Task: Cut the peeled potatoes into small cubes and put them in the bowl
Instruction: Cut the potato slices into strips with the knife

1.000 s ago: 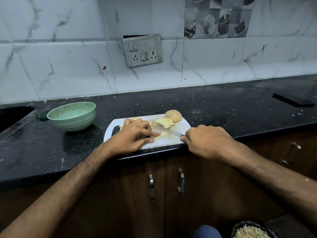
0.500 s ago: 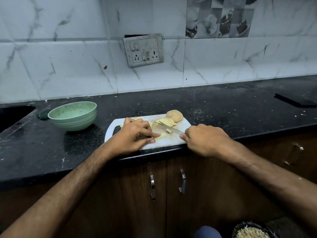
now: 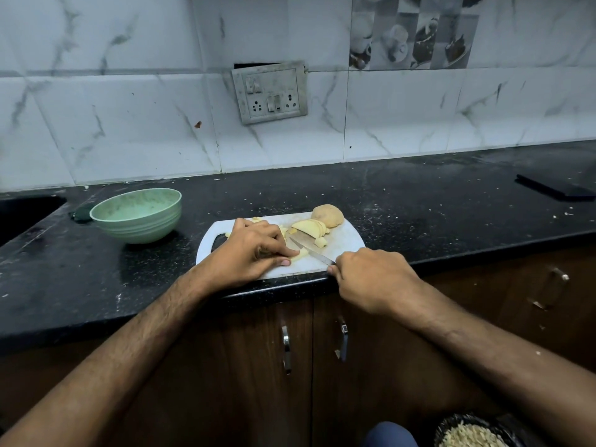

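A white cutting board [image 3: 346, 241] lies at the front edge of the black counter. On it my left hand [image 3: 250, 251] holds down a strip of potato [image 3: 298, 254] with curled fingers. My right hand [image 3: 371, 277] grips the handle of a knife [image 3: 309, 250], whose blade points up-left across the board beside the strip. A fan of potato slices [image 3: 308, 227] and a whole peeled potato [image 3: 328, 215] sit at the board's far side. A small cut piece [image 3: 320, 242] lies by the blade. The green bowl [image 3: 137, 214] stands to the left.
A sink [image 3: 19, 217] opens at the far left. A flat black object [image 3: 554, 190] lies on the counter at the right. Cabinet doors with metal handles [image 3: 285, 348] are below. A dark bowl of pale scraps [image 3: 471, 435] sits low at the bottom right.
The knife blade has drawn back toward me and down onto the board beside the held strip. A small cut piece now lies apart by the blade. My left hand has hardly moved.
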### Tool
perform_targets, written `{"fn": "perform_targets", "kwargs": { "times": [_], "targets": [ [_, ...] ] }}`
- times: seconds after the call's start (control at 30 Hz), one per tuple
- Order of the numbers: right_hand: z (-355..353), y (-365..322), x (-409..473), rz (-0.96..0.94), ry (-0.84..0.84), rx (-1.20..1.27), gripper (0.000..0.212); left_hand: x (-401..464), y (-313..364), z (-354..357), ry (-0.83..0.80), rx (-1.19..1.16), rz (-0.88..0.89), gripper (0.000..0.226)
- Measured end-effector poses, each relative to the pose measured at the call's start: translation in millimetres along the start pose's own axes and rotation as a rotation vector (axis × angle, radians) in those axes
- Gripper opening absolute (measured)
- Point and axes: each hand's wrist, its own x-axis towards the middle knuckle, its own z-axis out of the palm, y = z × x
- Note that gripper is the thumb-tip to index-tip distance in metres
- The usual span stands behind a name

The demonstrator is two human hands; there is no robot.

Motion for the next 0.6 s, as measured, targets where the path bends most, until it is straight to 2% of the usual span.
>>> {"fn": "perform_targets", "kwargs": {
  "times": [0.3,0.47,0.6],
  "targets": [
    [-14.5,14.6,2.9,0.028,-0.015,0.017,0.039,-3.0,-2.9,-1.0,0.077,-0.028,0.01,0.028],
    [-10.8,3.2,-7.1,-0.006,-0.037,0.011,0.033,-2.7,-3.1,0.2,0.068,-0.032,0.017,0.027],
    [-0.3,-11.4,0.0,-0.001,-0.001,-0.004,0.038,-2.2,-2.4,0.0,0.063,-0.026,0.028,0.026]
  ]
}}
